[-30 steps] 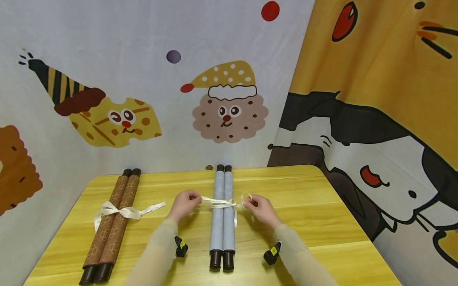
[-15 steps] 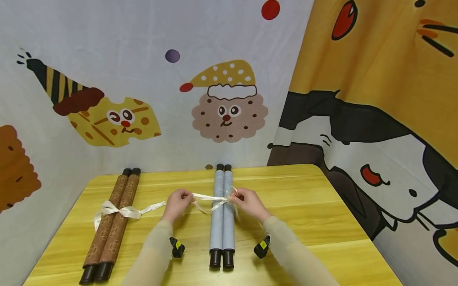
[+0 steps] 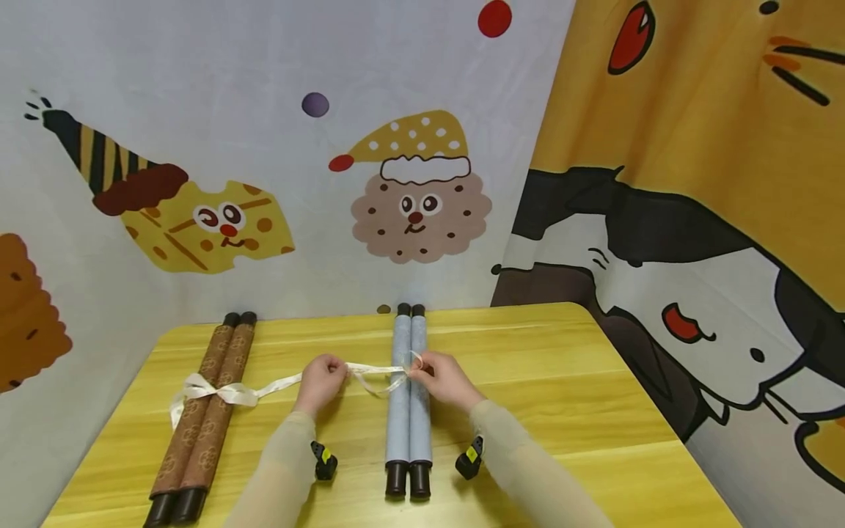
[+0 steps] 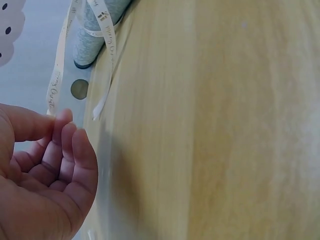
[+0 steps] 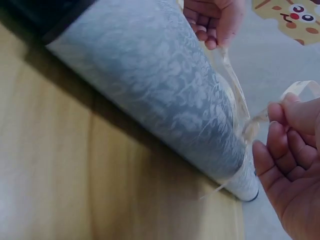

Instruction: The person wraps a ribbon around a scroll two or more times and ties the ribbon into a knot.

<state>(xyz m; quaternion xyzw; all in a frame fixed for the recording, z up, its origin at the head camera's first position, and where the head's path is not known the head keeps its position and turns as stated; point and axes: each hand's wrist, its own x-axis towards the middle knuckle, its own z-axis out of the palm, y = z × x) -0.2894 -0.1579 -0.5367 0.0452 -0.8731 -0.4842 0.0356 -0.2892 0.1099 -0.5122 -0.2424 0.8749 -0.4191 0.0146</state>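
A pale blue, flower-patterned scroll (image 3: 399, 429), rolled from both ends into two rods with dark knobs, lies on the table pointing away from me. A thin cream ribbon (image 3: 372, 367) with printed lettering goes round its middle. My left hand (image 3: 322, 383), left of the scroll, pinches one ribbon end between thumb and forefinger and stretches it sideways. Over the right rod, my right hand (image 3: 450, 381) pinches the ribbon by its knot, a small loop rising from the fingers. In the left wrist view, a loose ribbon tail (image 4: 107, 65) hangs beside the left hand (image 4: 50, 175).
To the left lies a brown patterned scroll (image 3: 191, 447) of the same kind, tied with a white ribbon bow (image 3: 234, 394) whose tail reaches towards my left hand. The yellow wooden table (image 3: 561, 440) ends at a cartoon-printed curtain (image 3: 264, 147).
Both hands have moved left, the right one from beside the scroll to over it. The ribbon between them is now drawn out long to the left, with a second strand sagging below.
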